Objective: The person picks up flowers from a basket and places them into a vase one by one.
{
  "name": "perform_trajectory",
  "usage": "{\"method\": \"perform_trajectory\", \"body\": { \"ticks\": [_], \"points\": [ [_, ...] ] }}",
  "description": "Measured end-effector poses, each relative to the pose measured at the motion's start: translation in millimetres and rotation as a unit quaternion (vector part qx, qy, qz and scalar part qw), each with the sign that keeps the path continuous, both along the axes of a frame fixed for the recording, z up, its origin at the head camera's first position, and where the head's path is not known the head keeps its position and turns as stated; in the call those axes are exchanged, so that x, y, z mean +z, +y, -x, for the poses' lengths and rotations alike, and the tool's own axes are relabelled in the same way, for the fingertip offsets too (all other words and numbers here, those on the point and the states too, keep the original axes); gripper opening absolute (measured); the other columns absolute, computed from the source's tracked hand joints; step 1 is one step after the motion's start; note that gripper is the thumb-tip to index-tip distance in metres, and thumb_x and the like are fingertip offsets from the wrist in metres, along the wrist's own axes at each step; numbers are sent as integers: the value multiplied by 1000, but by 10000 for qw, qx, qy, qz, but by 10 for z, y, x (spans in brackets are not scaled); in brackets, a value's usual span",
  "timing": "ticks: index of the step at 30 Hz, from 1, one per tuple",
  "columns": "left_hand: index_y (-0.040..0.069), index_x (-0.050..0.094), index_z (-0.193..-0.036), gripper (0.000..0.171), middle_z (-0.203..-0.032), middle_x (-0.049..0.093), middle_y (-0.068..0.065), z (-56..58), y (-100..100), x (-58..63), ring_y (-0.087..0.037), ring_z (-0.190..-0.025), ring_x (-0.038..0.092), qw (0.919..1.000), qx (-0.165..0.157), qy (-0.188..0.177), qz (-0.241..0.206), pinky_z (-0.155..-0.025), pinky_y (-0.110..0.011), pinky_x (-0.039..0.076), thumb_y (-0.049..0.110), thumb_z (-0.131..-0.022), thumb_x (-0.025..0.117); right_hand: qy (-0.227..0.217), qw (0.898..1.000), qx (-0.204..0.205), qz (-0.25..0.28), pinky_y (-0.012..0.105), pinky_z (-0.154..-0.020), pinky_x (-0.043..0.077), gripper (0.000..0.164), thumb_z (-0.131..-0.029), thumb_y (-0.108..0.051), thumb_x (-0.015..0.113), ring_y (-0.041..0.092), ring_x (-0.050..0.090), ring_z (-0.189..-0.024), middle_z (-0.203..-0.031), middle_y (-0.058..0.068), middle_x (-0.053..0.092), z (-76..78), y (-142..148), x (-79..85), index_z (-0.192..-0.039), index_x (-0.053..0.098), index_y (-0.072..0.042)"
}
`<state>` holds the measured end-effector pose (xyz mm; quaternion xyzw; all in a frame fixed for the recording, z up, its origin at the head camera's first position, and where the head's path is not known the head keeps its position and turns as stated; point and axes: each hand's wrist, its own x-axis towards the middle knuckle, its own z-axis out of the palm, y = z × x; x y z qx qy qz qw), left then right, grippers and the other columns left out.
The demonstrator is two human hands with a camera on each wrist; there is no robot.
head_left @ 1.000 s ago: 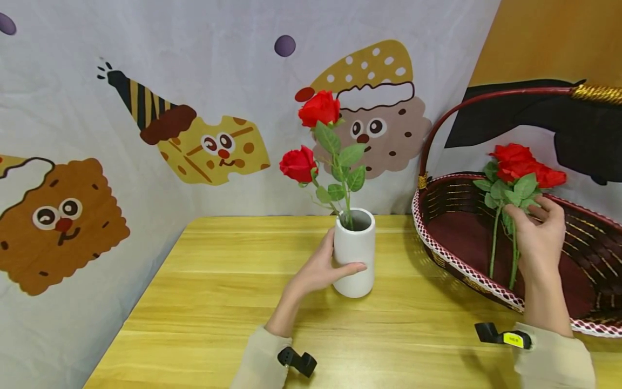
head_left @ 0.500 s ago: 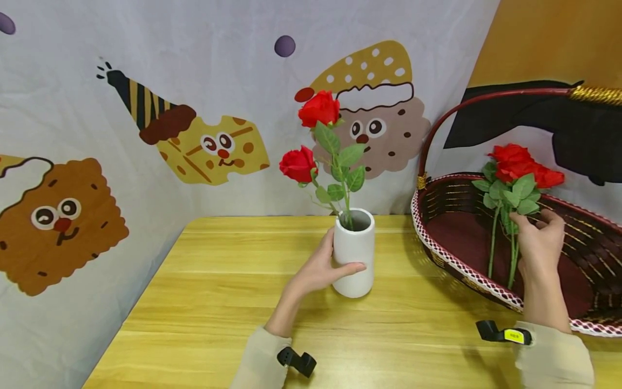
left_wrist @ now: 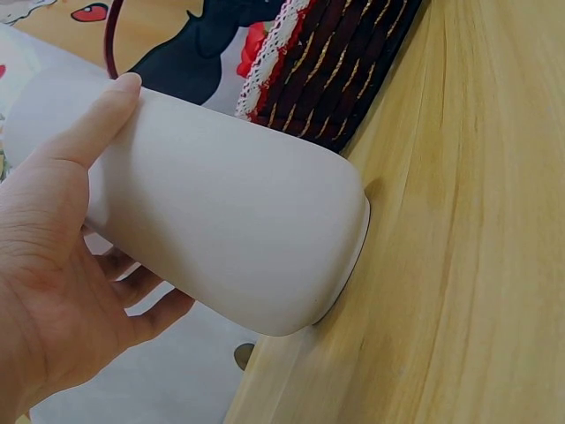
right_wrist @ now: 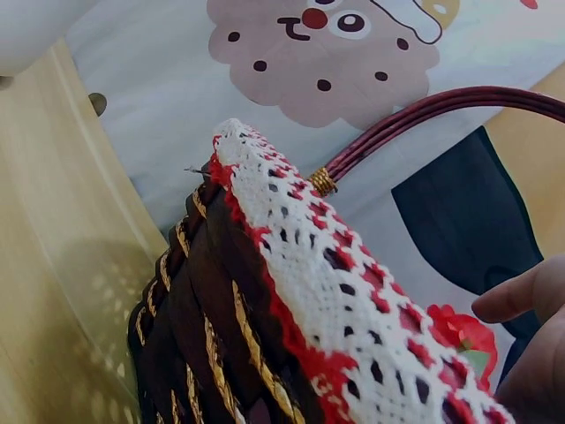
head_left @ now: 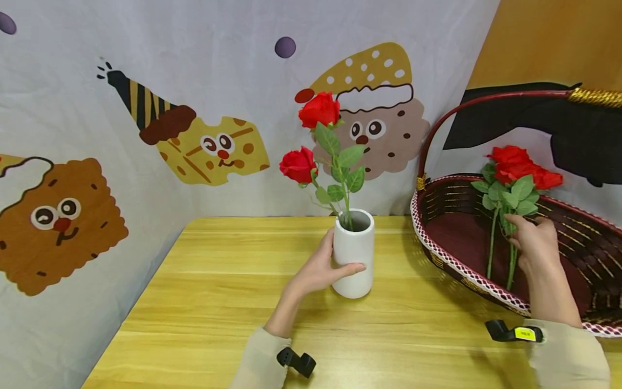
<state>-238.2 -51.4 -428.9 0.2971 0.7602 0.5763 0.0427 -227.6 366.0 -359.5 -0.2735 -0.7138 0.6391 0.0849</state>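
Note:
A white cylindrical vase point(head_left: 353, 254) stands upright on the table, with two red roses point(head_left: 319, 109) leaning left out of its mouth. My left hand point(head_left: 316, 268) grips it from the left, the thumb across its front; the left wrist view shows fingers behind the vase point(left_wrist: 221, 194). More red roses point(head_left: 515, 166) lie in the wicker basket point(head_left: 449, 266), their heads toward its back rim and stems toward me. My right hand point(head_left: 536, 243) is over these stems, fingertips right at them below the leaves. I cannot tell whether it pinches one; the basket's lace rim hides the stems in the right wrist view.
The dark red basket has a white-and-red lace rim and a tall arched handle point(head_left: 495, 96) at the right. A cloth backdrop point(head_left: 233, 65) with cartoon figures hangs behind the wooden table point(head_left: 218, 302).
My right hand has come down and slightly left from beside the leaves to the stems, while its forearm swung right. My left hand and the vase have stayed put.

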Motion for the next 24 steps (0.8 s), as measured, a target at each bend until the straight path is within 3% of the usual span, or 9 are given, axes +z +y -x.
{"method": "perform_trajectory", "body": {
  "ticks": [3, 6, 9, 12, 13, 15, 18, 20, 24],
  "points": [
    [31, 26, -155, 88, -140, 48, 10, -1, -8, -5, -11, -127, 51, 10000, -4, -12, -26, -109, -41, 40, 32, -87, 82, 210, 9989, 262, 326, 13, -69, 50, 102, -100, -38, 59, 0, 56, -91, -165, 19, 3, 8, 12, -14, -157, -19, -5],
    [31, 26, -155, 87, -139, 48, 10, -3, -14, -7, -11, -127, 50, 10000, -17, -31, -58, -109, -42, 39, 32, -87, 82, 379, 9963, 393, 662, 15, -67, 54, 102, -101, -33, 61, -5, 59, -73, -147, 24, 33, 29, 5, -26, -157, -18, -3],
    [32, 26, -155, 88, -139, 48, 10, -8, -15, -7, -11, -127, 50, 9999, -25, -61, -79, -110, -43, 39, 33, -87, 81, 517, 9932, 515, 908, 18, -68, 56, 101, -101, -29, 61, -2, 63, -68, -122, 11, 44, 43, -7, -39, -156, -21, -3],
    [33, 25, -155, 88, -140, 48, 11, -12, -15, -6, -10, -127, 50, 9999, -15, -97, -87, -110, -43, 38, 33, -87, 81, 632, 9905, 643, 1039, 20, -68, 57, 96, -103, -27, 58, 1, 66, -69, -112, 4, 47, 47, -24, -54, -157, -16, -1],
    [33, 25, -155, 88, -140, 48, 12, -14, -15, -6, -10, -127, 49, 9999, -11, -100, -83, -110, -43, 38, 33, -87, 82, 692, 9888, 694, 1122, 21, -68, 58, 93, -103, -27, 57, 2, 67, -70, -108, 2, 51, 46, -28, -58, -157, -14, 0],
    [33, 25, -155, 89, -140, 48, 12, -16, -16, -4, -10, -127, 50, 9999, 2, -104, -78, -110, -43, 38, 34, -87, 82, 838, 9842, 829, 1322, 23, -68, 58, 75, -104, -24, 56, 6, 69, -71, -99, -4, 57, 46, -27, -71, -159, 9, -4],
    [32, 25, -155, 89, -140, 48, 12, -18, -16, -1, -10, -127, 50, 9999, 10, -89, -64, -110, -43, 38, 33, -87, 82, 975, 9769, 1038, 1596, 25, -67, 59, 56, -104, -20, 56, 10, 71, -72, -83, -9, 64, 47, -15, -76, -149, 26, -5],
    [32, 25, -155, 89, -140, 48, 11, -16, -15, 2, -10, -127, 50, 10000, 2, -58, -59, -110, -42, 39, 33, -87, 82, 997, 9745, 1125, 1668, 26, -66, 59, 55, -105, -18, 54, 11, 72, -72, -80, -9, 66, 51, -4, -70, -150, 25, -6],
    [32, 25, -156, 89, -140, 48, 11, -9, -10, 5, -11, -127, 50, 10000, -23, -3, -35, -110, -42, 39, 32, -87, 82, 865, 9805, 1058, 1411, 24, -65, 59, 80, -106, -18, 50, 8, 70, -69, -80, -12, 62, 67, 30, -41, -158, -7, 2]
  ]
}}
